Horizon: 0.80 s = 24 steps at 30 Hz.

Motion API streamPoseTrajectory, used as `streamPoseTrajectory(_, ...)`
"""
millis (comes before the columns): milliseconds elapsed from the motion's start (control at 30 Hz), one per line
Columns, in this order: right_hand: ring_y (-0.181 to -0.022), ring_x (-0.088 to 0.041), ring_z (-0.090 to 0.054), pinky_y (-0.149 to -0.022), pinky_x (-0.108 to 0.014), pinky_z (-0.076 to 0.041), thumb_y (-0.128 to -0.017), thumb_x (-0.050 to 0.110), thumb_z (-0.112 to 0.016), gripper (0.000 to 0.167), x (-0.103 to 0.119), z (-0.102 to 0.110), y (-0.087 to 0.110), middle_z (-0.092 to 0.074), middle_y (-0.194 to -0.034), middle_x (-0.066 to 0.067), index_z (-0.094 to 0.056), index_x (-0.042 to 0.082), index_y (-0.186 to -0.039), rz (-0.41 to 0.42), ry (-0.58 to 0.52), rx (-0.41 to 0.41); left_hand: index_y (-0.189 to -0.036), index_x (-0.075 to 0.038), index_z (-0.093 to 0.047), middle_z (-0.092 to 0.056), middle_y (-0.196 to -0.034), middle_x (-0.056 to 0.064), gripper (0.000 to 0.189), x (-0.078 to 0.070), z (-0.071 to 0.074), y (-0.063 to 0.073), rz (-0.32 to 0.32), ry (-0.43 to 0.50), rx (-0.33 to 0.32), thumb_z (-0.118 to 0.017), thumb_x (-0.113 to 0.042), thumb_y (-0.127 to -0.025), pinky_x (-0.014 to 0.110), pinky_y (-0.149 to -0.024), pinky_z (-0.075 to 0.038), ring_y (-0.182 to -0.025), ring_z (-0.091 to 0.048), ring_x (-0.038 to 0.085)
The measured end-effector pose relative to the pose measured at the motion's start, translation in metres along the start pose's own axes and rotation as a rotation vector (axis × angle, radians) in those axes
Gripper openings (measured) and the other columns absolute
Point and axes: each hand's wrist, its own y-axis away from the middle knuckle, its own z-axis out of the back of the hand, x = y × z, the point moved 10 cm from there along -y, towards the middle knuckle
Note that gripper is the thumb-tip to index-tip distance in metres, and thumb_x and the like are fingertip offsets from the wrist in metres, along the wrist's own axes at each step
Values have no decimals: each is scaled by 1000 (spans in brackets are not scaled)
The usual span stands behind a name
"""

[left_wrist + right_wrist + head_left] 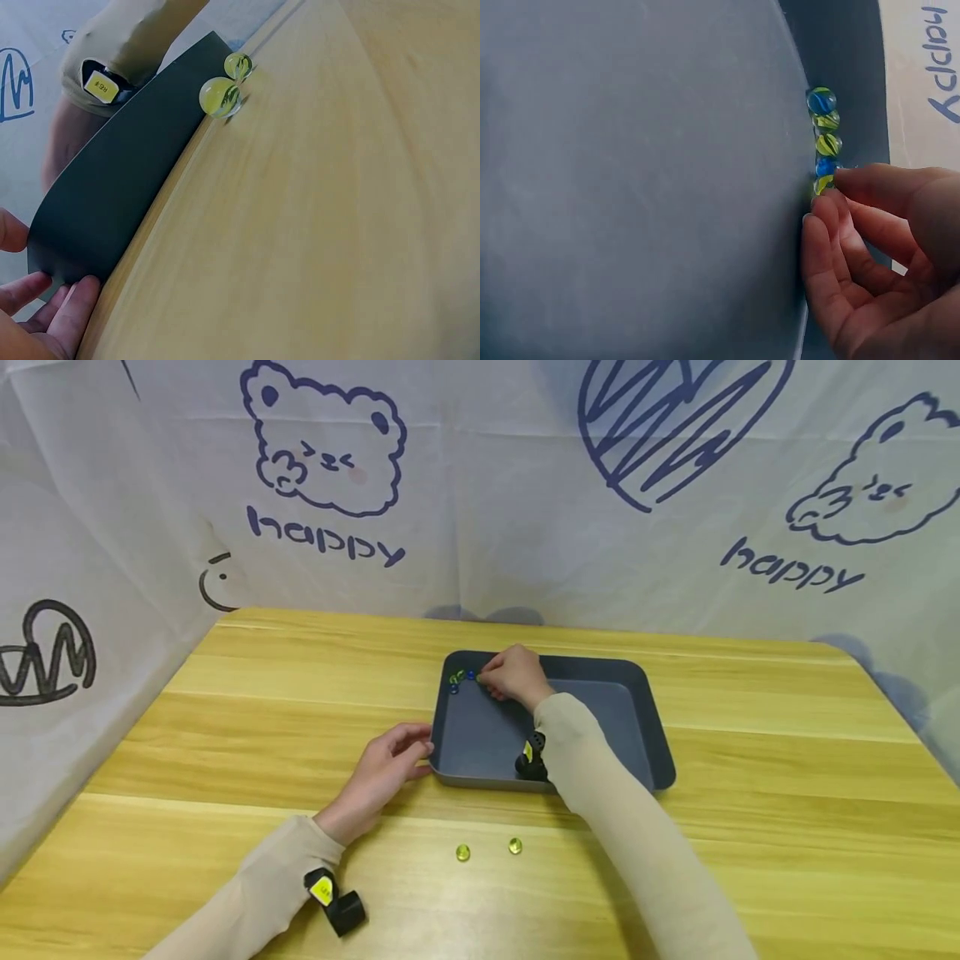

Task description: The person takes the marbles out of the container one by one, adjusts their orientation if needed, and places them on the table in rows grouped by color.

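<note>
In the head view, my right hand [516,675] reaches into the far left corner of a dark grey tray [487,727]. Its thumb and fingertips pinch a yellow-green marble [823,183] against the far wall. Next to that marble sits a blue marble [826,166]. More marbles, yellow-green [828,144] and blue [821,100], continue the row along the wall. My left hand [386,768] touches the outside of the tray's near left corner, its fingers relaxed against the wall. Two yellow marbles, one on the left [463,852] and one on the right [515,846], lie on the table before the tray.
The tray stands on a wood-grain table [300,693]. White cloth [480,527] with drawn bears and lettering hangs behind and to the left. Each wrist wears a small black camera, the left one [337,902] close over the tabletop.
</note>
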Motion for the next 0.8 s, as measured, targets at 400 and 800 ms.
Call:
streamPoseTrajectory(400, -67, -20, -66, -59, -27, -58, -90, 11, -68, 18, 1, -5, -1, -71, -82, -13, -74, -1, -102, 6, 81, 0, -132, 7, -51, -52, -125, 22, 37, 1, -1, 1, -5, 5, 0, -47, -4, -97, 33, -90, -54, -113, -53, 29)
streamPoseTrajectory(800, -71, -22, -67, -62, -28, -59, -90, 11, -66, 19, -2, -5, 0, -71, -87, -15, -73, -3, -102, 4, -41, 37, -131, 7, -51, -53, -125, 21, 37, 2, 0, 0, -2, 6, -6, -47, -4, -97, 32, -89, -54, -113, -54, 29)
